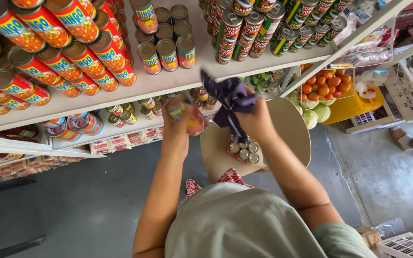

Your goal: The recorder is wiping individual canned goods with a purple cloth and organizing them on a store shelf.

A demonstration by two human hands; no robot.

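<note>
Your left hand (180,125) is closed around a can (182,111), held in the air in front of the shelf (168,82); its long axis tilts, top end pointing up and left. Your right hand (254,119) grips a dark cloth (230,98) just beside the can. More cans (243,149) stand on the chair (290,129) below.

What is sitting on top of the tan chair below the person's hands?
A small cluster of cans stands on the tan chair, lids up. The right hand and its dark purple cloth cover the cans' far edge, so the full count cannot be seen.
</note>
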